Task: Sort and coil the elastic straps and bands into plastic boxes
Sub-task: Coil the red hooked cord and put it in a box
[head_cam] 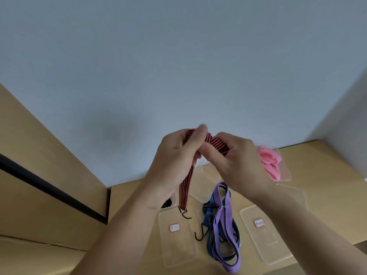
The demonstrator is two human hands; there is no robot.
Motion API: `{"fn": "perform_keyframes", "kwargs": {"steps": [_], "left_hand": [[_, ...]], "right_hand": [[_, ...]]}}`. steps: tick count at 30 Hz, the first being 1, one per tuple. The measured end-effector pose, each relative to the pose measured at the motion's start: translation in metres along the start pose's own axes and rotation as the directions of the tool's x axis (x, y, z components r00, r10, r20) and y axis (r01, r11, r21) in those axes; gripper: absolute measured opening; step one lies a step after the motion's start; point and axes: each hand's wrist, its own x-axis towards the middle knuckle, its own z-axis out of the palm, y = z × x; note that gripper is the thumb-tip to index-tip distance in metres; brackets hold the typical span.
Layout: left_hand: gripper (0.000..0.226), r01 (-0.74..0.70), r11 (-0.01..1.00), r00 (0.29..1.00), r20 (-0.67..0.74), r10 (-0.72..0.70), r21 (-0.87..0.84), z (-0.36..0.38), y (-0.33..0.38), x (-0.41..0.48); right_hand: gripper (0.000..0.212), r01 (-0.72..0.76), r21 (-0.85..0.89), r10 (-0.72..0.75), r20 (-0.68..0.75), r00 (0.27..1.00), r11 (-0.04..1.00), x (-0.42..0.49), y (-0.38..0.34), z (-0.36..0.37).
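The red-and-black striped elastic strap (185,187) is held in the air above the table (327,175), between both hands. Its upper part is folded and largely hidden behind the fingers, so the number of folds cannot be determined. Its lower end hangs free below the left hand and ends in dark wire hooks (185,213).

The left hand (174,161) grips the strap with curled fingers. Its thumb lies over the fold, and the thumb tip is blurred. The right hand (236,161) pinches the other side of the fold, with the back of the hand toward the camera. Both forearms are cut off at the bottom edge.

Below the hands, a purple strap (220,225) and a blue strap (207,216) lie tangled on the table. Both are flat, woven and striped. A black S-shaped hook (199,234) lies beside them.

A left clear tray (178,253) and a right clear tray (266,245) flank the pile. Whether they are lids or shallow boxes cannot be determined. Each bears a red-bordered label with unreadable text.

Behind the right hand, a clear plastic box (285,171) holds smooth pink bands (271,161), partly hidden by the hand. The table surface is light wood.
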Motion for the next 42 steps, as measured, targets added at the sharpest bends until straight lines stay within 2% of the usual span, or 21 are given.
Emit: {"fn": "perform_keyframes", "kwargs": {"steps": [3, 7, 13, 15, 16, 18, 19, 21, 23, 24, 26, 28, 30, 32, 34, 36, 38, 40, 42], "left_hand": [[0.055, 0.003, 0.999, 0.999, -0.052, -0.001, 0.044, 0.005, -0.001, 0.000], [0.058, 0.023, 0.993, 0.995, -0.098, -0.035, -0.116, 0.012, -0.003, -0.001], [0.047, 0.053, 0.978, 0.982, -0.166, -0.087, -0.200, 0.020, -0.014, -0.001], [0.040, 0.022, 0.986, 0.981, -0.185, -0.054, -0.166, 0.020, -0.016, -0.002], [0.035, -0.003, 0.990, 0.980, -0.196, -0.025, -0.142, 0.019, -0.017, -0.002], [0.025, -0.046, 0.993, 0.980, -0.197, 0.024, -0.109, 0.015, -0.018, -0.003], [0.022, -0.056, 0.993, 0.982, -0.183, 0.037, -0.102, 0.013, -0.018, -0.004], [0.026, -0.078, 0.994, 0.989, -0.130, 0.067, -0.081, 0.010, -0.015, -0.006], [0.033, -0.119, 0.991, 0.993, -0.037, 0.117, -0.064, 0.009, -0.014, -0.009], [0.037, -0.146, 0.988, 0.989, 0.018, 0.147, -0.057, 0.009, -0.012, -0.010], [0.041, -0.208, 0.978, 0.975, 0.083, 0.207, -0.001, 0.009, -0.009, -0.013], [0.042, -0.254, 0.965, 0.964, 0.099, 0.247, 0.059, 0.008, -0.005, -0.014], [0.038, -0.285, 0.953, 0.956, 0.098, 0.276, 0.100, 0.007, -0.001, -0.013], [0.030, -0.312, 0.934, 0.950, 0.073, 0.303, 0.174, 0.006, 0.001, -0.011], [0.026, -0.285, 0.937, 0.958, 0.046, 0.282, 0.201, 0.008, 0.001, -0.010], [0.019, -0.271, 0.935, 0.962, 0.036, 0.270, 0.227, 0.011, 0.001, -0.010], [0.010, -0.283, 0.893, 0.954, 0.011, 0.299, 0.350, 0.017, 0.000, -0.009], [0.024, -0.259, 0.851, 0.951, -0.033, 0.307, 0.458, 0.024, -0.003, -0.007], [0.033, -0.223, 0.841, 0.946, -0.099, 0.309, 0.493, 0.031, -0.005, -0.005]], "right_hand": [[0.053, 0.102, -0.218, -0.118, -0.061, 0.991, 0.971, -0.004, 0.003, 0.006], [0.052, 0.208, -0.438, -0.268, -0.079, 0.960, 0.875, -0.004, 0.006, 0.010], [0.052, 0.292, -0.578, -0.417, -0.094, 0.904, 0.762, -0.003, 0.013, 0.006], [0.052, 0.272, -0.565, -0.368, -0.059, 0.928, 0.779, -0.004, 0.012, 0.006], [0.051, 0.232, -0.527, -0.288, -0.026, 0.957, 0.818, -0.003, 0.010, 0.005], [0.046, 0.054, -0.281, -0.017, 0.131, 0.991, 0.958, 0.003, 0.006, -0.004], [0.042, -0.090, -0.102, 0.114, 0.263, 0.958, 0.991, 0.007, 0.006, -0.010], [0.034, -0.391, 0.179, 0.230, 0.567, 0.791, 0.903, 0.015, 0.010, -0.023], [0.036, -0.619, 0.299, 0.171, 0.794, 0.584, 0.726, 0.017, 0.013, -0.032], [0.045, -0.700, 0.330, 0.121, 0.852, 0.510, 0.633, 0.017, 0.015, -0.034], [0.060, -0.790, 0.366, 0.062, 0.890, 0.451, 0.493, 0.015, 0.017, -0.033], [0.063, -0.816, 0.389, 0.089, 0.880, 0.466, 0.428, 0.013, 0.018, -0.029], [0.059, -0.802, 0.436, 0.119, 0.846, 0.520, 0.408, 0.013, 0.015, -0.025], [0.056, -0.756, 0.494, 0.160, 0.782, 0.602, 0.430, 0.014, 0.013, -0.025], [0.057, -0.702, 0.512, 0.211, 0.714, 0.668, 0.494, 0.016, 0.008, -0.024], [0.054, -0.672, 0.540, 0.245, 0.657, 0.713, 0.507, 0.017, 0.006, -0.022], [0.050, -0.642, 0.578, 0.277, 0.596, 0.754, 0.504, 0.019, 0.005, -0.019], [0.048, -0.615, 0.610, 0.320, 0.530, 0.785, 0.499, 0.019, 0.005, -0.014], [0.047, -0.587, 0.654, 0.355, 0.467, 0.810, 0.478, 0.019, 0.006, -0.012]]}}
